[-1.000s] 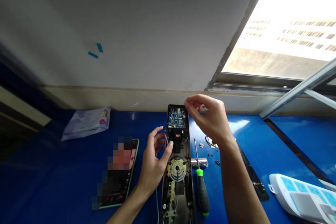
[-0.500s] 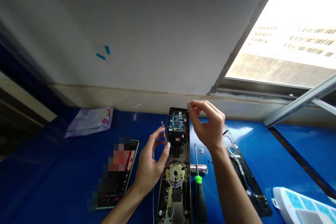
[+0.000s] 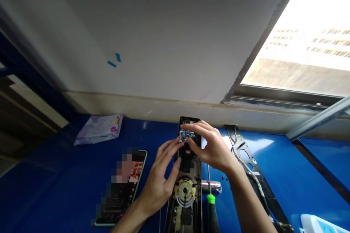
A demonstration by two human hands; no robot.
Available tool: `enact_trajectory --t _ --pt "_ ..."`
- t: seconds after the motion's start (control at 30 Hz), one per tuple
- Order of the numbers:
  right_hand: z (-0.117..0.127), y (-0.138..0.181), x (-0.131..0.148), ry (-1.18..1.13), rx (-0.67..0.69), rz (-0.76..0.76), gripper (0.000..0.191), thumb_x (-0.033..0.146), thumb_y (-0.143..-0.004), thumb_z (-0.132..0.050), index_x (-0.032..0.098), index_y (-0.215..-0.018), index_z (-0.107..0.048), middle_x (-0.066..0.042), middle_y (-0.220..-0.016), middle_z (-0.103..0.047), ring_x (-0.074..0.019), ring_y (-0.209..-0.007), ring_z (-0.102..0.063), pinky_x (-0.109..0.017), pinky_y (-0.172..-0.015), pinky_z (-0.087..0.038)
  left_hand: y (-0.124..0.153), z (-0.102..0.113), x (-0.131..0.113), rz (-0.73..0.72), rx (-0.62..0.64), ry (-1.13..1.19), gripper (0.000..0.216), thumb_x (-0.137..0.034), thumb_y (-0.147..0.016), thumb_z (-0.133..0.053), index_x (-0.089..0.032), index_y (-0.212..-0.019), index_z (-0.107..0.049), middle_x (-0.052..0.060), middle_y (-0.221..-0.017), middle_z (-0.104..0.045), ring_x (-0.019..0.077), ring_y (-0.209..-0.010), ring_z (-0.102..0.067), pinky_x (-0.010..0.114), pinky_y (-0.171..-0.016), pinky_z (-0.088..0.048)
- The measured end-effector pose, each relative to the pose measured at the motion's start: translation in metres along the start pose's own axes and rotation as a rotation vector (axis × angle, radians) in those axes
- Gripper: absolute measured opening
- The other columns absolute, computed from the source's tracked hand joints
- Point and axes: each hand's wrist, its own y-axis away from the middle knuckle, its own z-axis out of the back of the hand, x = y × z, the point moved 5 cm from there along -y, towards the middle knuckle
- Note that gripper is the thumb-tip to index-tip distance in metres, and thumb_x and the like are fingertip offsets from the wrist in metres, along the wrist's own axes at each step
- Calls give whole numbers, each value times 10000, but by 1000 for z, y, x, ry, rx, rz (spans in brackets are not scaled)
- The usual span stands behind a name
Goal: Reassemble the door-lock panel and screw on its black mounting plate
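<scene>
A long dark device housing [image 3: 198,167] lies open, with a blue circuit board [image 3: 187,135] at its far end. My right hand [image 3: 209,142] closes over the board, index finger on its far side and thumb on its near side. My left hand [image 3: 164,176] reaches over the housing's left edge. Its outstretched fingertips are at the board's near left corner, with the thumb apart, and no tool shows in it. Closer to me in the housing sits a round metal part [image 3: 185,190]. Some of the board is hidden by my fingers.
Right of the housing lie a green-and-black screwdriver [image 3: 212,207], a shiny wrapped cylinder [image 3: 214,186], small screws [image 3: 224,178] and a black plate with a cable [image 3: 261,178]. A phone [image 3: 128,193] and a purple packet [image 3: 100,129] lie left. A white power strip [image 3: 314,224] is at the lower right.
My right hand has come down from beside the housing's far end onto the circuit board. My left hand has moved to the board's corner; the thin metal tool no longer shows in it.
</scene>
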Motion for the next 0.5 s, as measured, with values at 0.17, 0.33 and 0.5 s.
enact_trajectory --t 0.17,0.33,0.5 --pt "-13 -3 -10 21 38 14 285 122 -962 -640 245 -1171 -789 -73 -1063 -823 -231 -1003 -717 -405 -907 -633 -1 0 6 31 60 -34 445 -347 -1099 -482 -370 -1524 -610 31 -1659 -530 301 -1592 -397 588 -1302 -368" --pt "-16 -3 -17 61 18 28 212 122 -967 -652 229 -1079 -798 -77 -989 -811 -241 -987 -682 -401 -871 -629 -3 1 9 84 27 36 412 -384 -1082 -527 -389 -1472 -658 10 -1687 -492 300 -1597 -404 571 -1312 -356" --pt "-17 -5 -13 127 25 38 218 96 -981 -630 214 -1072 -789 -79 -1004 -814 -268 -1039 -649 -446 -922 -611 0 1 23 242 -83 211 501 -468 -1024 -645 -336 -1506 -611 85 -1630 -559 327 -1494 -542 535 -1218 -490"
